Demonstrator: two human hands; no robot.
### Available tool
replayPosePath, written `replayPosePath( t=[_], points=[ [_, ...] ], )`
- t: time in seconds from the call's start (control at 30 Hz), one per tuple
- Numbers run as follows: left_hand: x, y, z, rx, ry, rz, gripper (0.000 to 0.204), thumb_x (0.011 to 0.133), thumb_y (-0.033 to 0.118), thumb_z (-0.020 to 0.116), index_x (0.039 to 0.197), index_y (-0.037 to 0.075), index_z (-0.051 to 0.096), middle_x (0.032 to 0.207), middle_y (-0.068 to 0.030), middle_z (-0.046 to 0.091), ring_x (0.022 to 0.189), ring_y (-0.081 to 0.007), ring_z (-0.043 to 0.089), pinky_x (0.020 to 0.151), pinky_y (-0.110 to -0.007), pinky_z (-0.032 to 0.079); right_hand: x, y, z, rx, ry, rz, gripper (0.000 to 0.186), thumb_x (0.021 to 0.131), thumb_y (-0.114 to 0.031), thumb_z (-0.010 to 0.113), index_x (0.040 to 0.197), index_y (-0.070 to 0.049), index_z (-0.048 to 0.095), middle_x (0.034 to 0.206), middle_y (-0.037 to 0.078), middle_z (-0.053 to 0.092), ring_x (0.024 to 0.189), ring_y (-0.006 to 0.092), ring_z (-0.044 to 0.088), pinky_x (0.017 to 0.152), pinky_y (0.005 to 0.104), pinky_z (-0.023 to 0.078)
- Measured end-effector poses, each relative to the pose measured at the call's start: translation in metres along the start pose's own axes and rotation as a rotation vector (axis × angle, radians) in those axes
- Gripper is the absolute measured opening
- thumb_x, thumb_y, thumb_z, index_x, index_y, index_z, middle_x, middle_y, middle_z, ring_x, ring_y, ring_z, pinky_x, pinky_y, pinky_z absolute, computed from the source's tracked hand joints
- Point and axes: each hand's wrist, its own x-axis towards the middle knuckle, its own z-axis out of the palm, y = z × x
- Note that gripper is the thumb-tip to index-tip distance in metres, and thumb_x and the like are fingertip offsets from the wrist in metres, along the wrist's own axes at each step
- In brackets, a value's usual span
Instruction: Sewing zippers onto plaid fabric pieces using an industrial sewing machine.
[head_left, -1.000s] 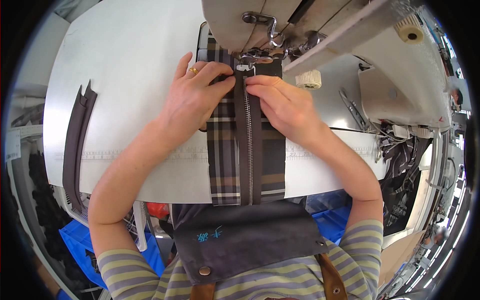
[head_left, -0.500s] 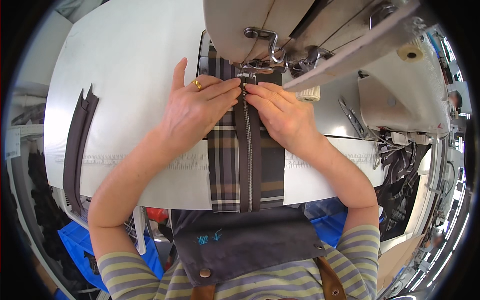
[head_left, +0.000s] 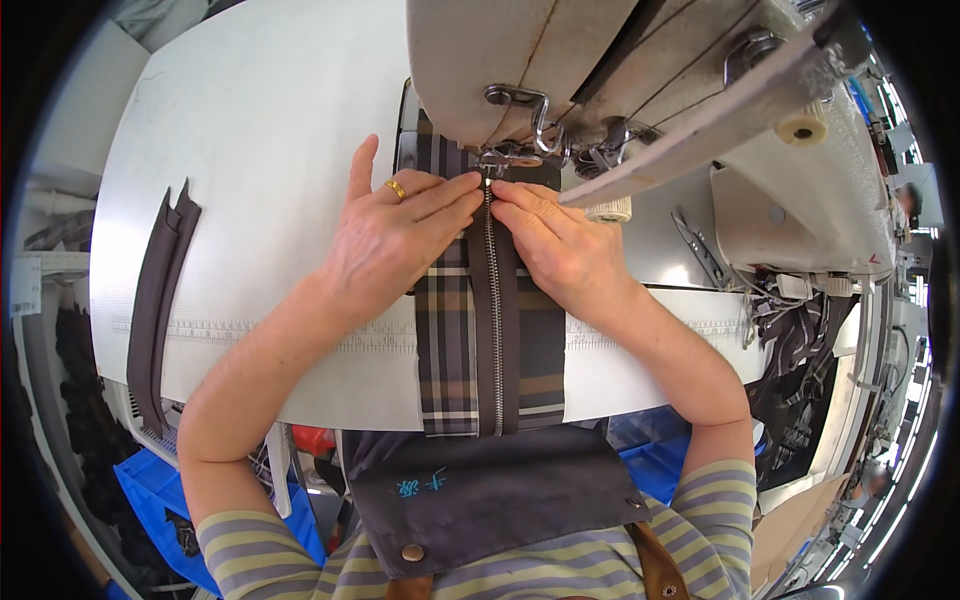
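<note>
A long metal zipper (head_left: 497, 330) on dark brown tape lies lengthwise over a plaid fabric strip (head_left: 447, 350). Its far end reaches the presser foot of the sewing machine (head_left: 500, 165). My left hand (head_left: 400, 225) lies on the left side of the zipper, fingers stretched out flat, thumb sticking up and away, a gold ring on one finger. On the other side my right hand (head_left: 565, 235) has its fingers pressed together, bent onto the zipper tape's edge just before the foot. Fingertips of both hands nearly meet over the teeth. The needle point cannot be made out.
Folded dark strips (head_left: 160, 305) lie at the table's left. A ruler scale (head_left: 380, 340) crosses the white table. Thread snips (head_left: 697, 245) rest right of the machine, near a dark tangle of straps (head_left: 810, 330). Blue bins (head_left: 165, 505) stand below the table edge.
The whole view has shifted slightly, so everything sits a little lower in the picture. Against the machine, my hands, the zipper and the fabric show no clear movement.
</note>
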Motion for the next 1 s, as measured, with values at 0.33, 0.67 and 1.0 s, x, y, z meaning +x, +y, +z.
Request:
replayPosePath(
  t=[0.33, 0.67, 1.0],
  points=[
    [0.0, 0.002, 0.0, 0.018, -0.005, 0.011, 0.024, 0.078, 0.017, 0.069, 0.102, 0.012, 0.071, 0.111, 0.0057, 0.067, 0.091, -0.0096, 0.059, 0.11, -0.055, 0.018, -0.001, -0.002, -0.001, -0.008, 0.009, -0.008, 0.027, 0.069, -0.005, 0.066, 0.096, -0.004, 0.065, 0.104, 0.006, 0.068, 0.075, 0.021, 0.064, 0.063, 0.0311, 0.053],
    [-0.002, -0.003, -0.002, -0.011, -0.071, -0.032, 0.03, 0.077, 0.014, 0.068, 0.106, 0.013, 0.068, 0.117, 0.0042, 0.064, 0.1, -0.0136, 0.058, 0.108, -0.06, 0.02, 0.011, -0.006, -0.01, 0.104, -0.16, 0.067, 0.03, 0.071, 0.002, 0.063, 0.101, -0.003, 0.064, 0.113, 0.008, 0.065, 0.094, 0.0247, 0.063, 0.075, 0.0328, 0.054],
    [-0.046, 0.026, -0.074, -0.028, -0.101, -0.032, 0.03, 0.083, 0.012, 0.059, 0.112, 0.007, 0.063, 0.11, -0.0041, 0.065, 0.104, -0.0183, 0.06, 0.102, -0.052, 0.035, 0.008, -0.008, -0.012, 0.061, -0.093, 0.004, 0.025, 0.073, -0.002, 0.07, 0.098, -0.003, 0.066, 0.111, 0.006, 0.066, 0.09, 0.0238, 0.062, 0.076, 0.0323, 0.052]
  ],
)
